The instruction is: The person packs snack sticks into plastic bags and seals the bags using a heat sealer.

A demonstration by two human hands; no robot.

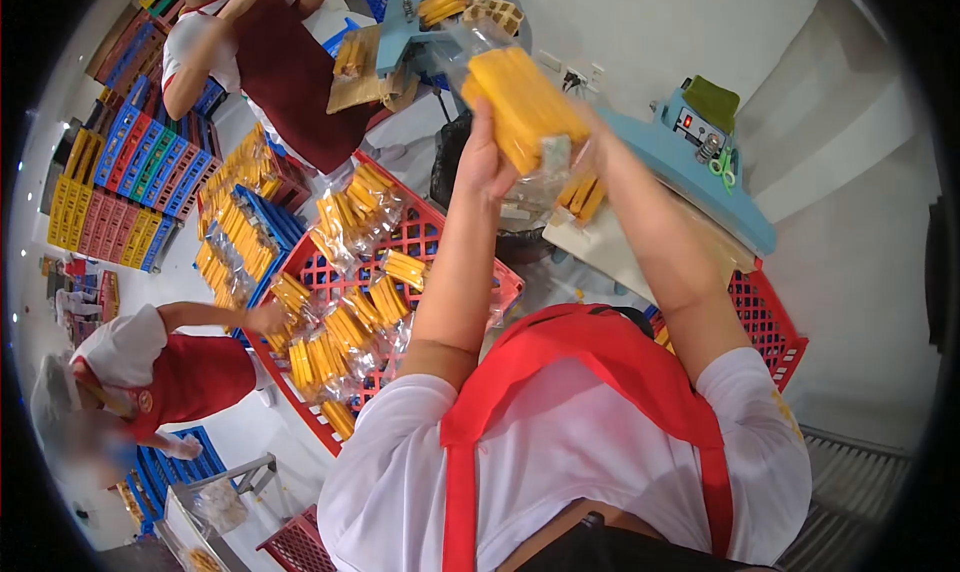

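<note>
A clear plastic bag of yellow sticks (525, 107) is raised in front of me, tilted, with a small pale label near its lower end. My left hand (487, 159) grips its left side, the thumb along the edge. My right hand (592, 140) is at the bag's right side, smeared by motion, and its fingers cannot be made out. Beneath the bag, more yellow sticks (582, 194) lie on a pale work surface (620, 247) in front of a light-blue machine (690, 177).
Left of me, a red crate (415, 234) carries several bagged bundles, and a co-worker's hand (268, 317) reaches to it. Another co-worker in a dark red apron (290, 72) stands farther back by a second blue machine (400, 37). Green scissors (724, 167) rest on the nearer machine.
</note>
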